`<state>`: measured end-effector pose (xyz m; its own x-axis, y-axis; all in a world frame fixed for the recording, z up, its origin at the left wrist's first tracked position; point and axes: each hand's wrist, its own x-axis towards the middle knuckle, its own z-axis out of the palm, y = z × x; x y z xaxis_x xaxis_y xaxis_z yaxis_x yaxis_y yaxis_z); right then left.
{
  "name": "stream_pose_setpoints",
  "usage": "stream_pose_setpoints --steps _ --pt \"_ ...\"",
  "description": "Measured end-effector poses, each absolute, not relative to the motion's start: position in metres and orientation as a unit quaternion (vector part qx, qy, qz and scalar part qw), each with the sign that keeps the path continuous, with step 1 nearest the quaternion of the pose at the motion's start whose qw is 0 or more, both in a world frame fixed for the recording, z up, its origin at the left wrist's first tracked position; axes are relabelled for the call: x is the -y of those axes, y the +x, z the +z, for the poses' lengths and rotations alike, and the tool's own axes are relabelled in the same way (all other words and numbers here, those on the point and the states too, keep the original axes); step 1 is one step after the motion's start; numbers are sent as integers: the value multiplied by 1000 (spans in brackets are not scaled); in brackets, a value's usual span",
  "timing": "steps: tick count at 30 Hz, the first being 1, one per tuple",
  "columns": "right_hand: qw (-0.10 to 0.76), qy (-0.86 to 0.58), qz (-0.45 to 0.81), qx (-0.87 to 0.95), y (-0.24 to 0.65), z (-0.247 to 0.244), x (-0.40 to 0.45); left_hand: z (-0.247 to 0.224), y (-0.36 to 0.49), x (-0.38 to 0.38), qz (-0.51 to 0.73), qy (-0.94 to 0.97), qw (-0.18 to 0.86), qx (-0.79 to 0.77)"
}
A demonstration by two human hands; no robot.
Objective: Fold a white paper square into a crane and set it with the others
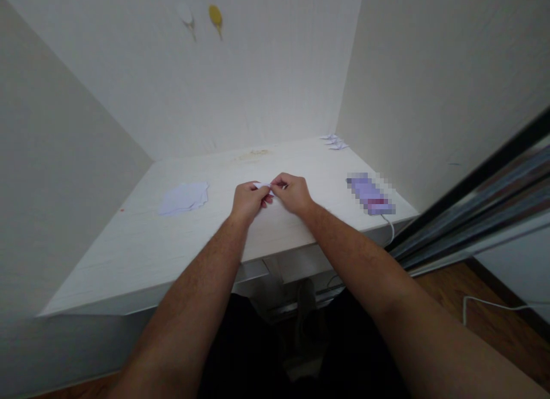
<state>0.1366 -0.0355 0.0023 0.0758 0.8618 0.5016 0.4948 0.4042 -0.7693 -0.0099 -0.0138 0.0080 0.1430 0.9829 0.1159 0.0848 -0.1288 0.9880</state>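
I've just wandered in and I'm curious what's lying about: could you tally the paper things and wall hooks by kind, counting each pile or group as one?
Sheet pile: 1
Group of folded-looking papers, pieces too small to count: 1
Small paper between left hand and right hand: 1
Wall hooks, yellow hook and white hook: 2
Total: 5

on the desk (107, 255), paper sheets (184, 198) lie left of the left hand (247, 204), an obscured object (370, 192) lies right of the right hand (296, 194), a paper piece (261, 185) sits between the two hands, and folded papers (334, 142) lie beyond them rightward, with hooks (215, 15) on the wall (266, 72) ahead.
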Motion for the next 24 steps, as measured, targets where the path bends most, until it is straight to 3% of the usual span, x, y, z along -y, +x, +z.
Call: stream_pose_setpoints --steps 11,24 --pt "453 -503 85 731 138 3 37 11 -8 15 498 556 504 -434" --pt "500 -472 86 721 137 -5 32 14 -9 17 520 502 552 -415"
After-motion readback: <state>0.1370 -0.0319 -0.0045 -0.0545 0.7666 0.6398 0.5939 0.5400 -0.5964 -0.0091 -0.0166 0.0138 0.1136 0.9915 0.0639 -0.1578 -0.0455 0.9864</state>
